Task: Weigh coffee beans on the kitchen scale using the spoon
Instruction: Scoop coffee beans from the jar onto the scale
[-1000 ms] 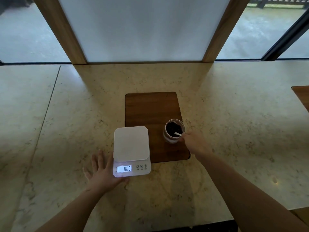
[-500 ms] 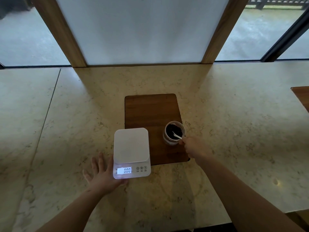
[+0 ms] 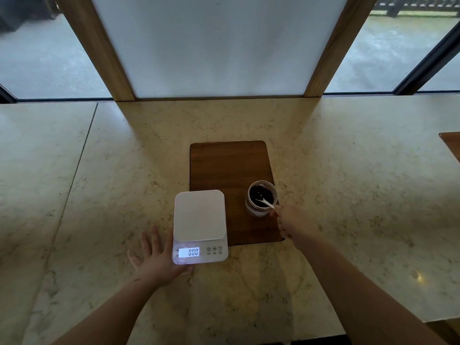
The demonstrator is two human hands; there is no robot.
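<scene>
A white kitchen scale [image 3: 200,215] sits on the marble counter, its lit display reading 000 and its platform bare. To its right a small glass jar [image 3: 258,211] of dark coffee beans [image 3: 261,192] stands on a brown wooden board [image 3: 229,165]. My right hand [image 3: 295,225] pinches the handle of a white spoon [image 3: 265,202], whose bowl dips into the beans. Spread flat on the counter, my left hand [image 3: 156,260] touches the scale's front left corner.
The marble counter [image 3: 348,183] stretches wide on both sides, with a seam on the left. A wood-framed white panel [image 3: 214,46] rises at the back between windows. Another wooden board's corner [image 3: 451,143] shows at the right edge.
The spoon has tilted deeper into the jar as my right hand shifted slightly. My left hand and the scale stay in place.
</scene>
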